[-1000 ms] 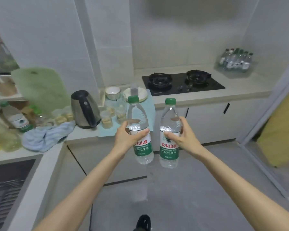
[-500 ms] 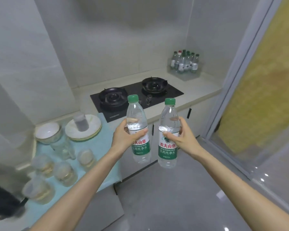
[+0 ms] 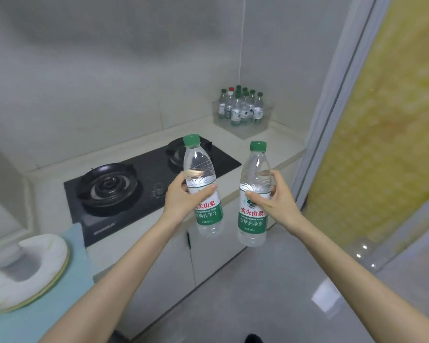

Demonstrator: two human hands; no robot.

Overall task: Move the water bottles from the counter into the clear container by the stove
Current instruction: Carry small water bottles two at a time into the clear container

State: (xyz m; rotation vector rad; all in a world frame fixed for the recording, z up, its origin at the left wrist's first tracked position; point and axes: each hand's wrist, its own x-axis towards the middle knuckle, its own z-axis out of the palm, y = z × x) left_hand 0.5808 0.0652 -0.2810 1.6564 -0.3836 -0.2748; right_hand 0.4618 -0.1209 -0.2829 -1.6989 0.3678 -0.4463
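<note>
Now: your left hand [image 3: 181, 196] grips one water bottle [image 3: 199, 167] upright over the front edge of the stove [image 3: 124, 194], and your right hand [image 3: 276, 203] grips a second bottle [image 3: 252, 220] beside it. Both are in the air, well short of the clear container [image 3: 266, 120] in the corner. Set them down one at a time into its front part, which looks free, without knocking the standing bottles [image 3: 236, 112] inside.

Person: has moved along the bench [image 3: 270, 147] toward its far right corner.
Left hand [image 3: 183, 196] with left bottle [image 3: 200, 167]: a second ago in front of the cupboard doors, now over the stove [image 3: 146, 167], its cap in front of the right burner.
Right hand [image 3: 273, 201] with right bottle [image 3: 253, 219]: now further apart from the left one.
Clear container [image 3: 243, 126]: much nearer.
Kettle, cloth, glasses: gone from sight.
Plates [image 3: 35, 263]: now at near left.
</note>
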